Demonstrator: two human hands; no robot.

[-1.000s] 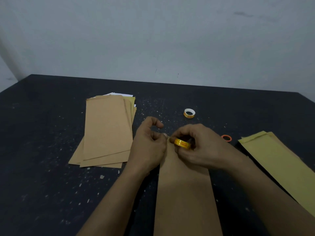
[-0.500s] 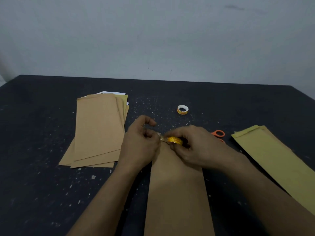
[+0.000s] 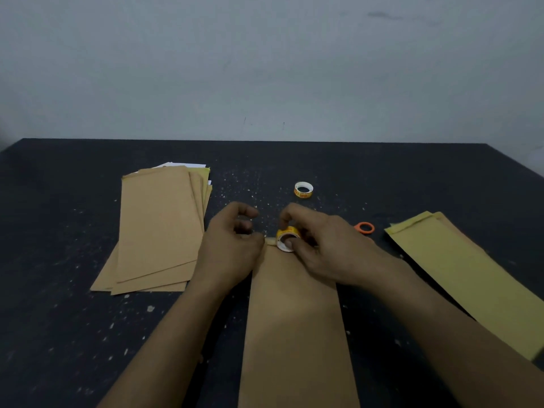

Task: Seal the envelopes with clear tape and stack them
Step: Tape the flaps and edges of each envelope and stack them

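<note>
A brown envelope (image 3: 294, 319) lies lengthwise on the dark table (image 3: 59, 319) in front of me. My right hand (image 3: 326, 248) grips a small yellow tape roll (image 3: 287, 238) at the envelope's far end, its opening turned toward me. A short strip of clear tape (image 3: 270, 241) runs from the roll to my left hand (image 3: 232, 251), whose thumb and fingertips pinch the strip's end at the envelope's top left corner. The envelope's flap is hidden behind my hands.
A stack of brown envelopes (image 3: 159, 228) lies to the left, with white paper showing at its far edge. Yellowish envelopes (image 3: 471, 278) lie at the right. A second tape roll (image 3: 303, 189) sits behind my hands, and an orange scissor handle (image 3: 365, 228) shows beyond my right wrist.
My right hand has turned the tape roll so its opening faces me and drawn it slightly right. A short strip now shows between the two hands.
</note>
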